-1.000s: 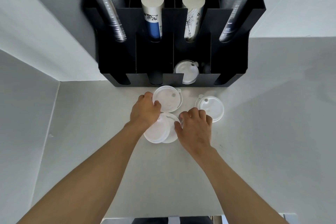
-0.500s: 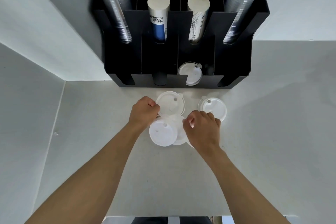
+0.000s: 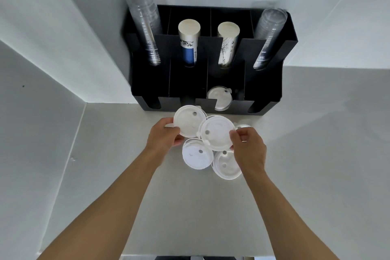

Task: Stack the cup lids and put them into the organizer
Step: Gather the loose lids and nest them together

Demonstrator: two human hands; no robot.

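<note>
- At the far edge of the counter [image 3: 306, 154], against the wall, stands a black organizer [image 3: 263, 91] with upright rear bays and low front bays.
- Rear bays, left to right: a clear cup stack [image 3: 145, 34]; a paper cup stack [image 3: 188, 44] with a blue band; a second paper stack [image 3: 227, 44] with line-art print; another clear stack [image 3: 268, 38]. Print on the paper cups is too small to read.
- Third front bay from the left: one white lid [image 3: 219, 98], leaning, its tab at upper right. The other front bays show only dark interior.
- Left hand [image 3: 163, 137]: pinches the left rim of a lid [image 3: 188, 120], thumb on top, fingers beneath. This lid is held above the counter, just near of the organizer front.
- Right hand [image 3: 249, 148]: pinches the right rim of a second lid [image 3: 217, 133] between thumb and fingertips. A ring shows on one finger.
- The second lid overlaps the near-right edge of the left-hand lid; whether they touch cannot be told.
- Two more lids lie flat on the counter below the hands: one [image 3: 197, 156] near centre, one [image 3: 226, 167] just right of it, partly under the right wrist. Their edges overlap.
- A fifth lid [image 3: 242, 127] shows only as a sliver on the counter behind the right hand.
- No lettering can be read on any lid; each shows a small hole.
</note>
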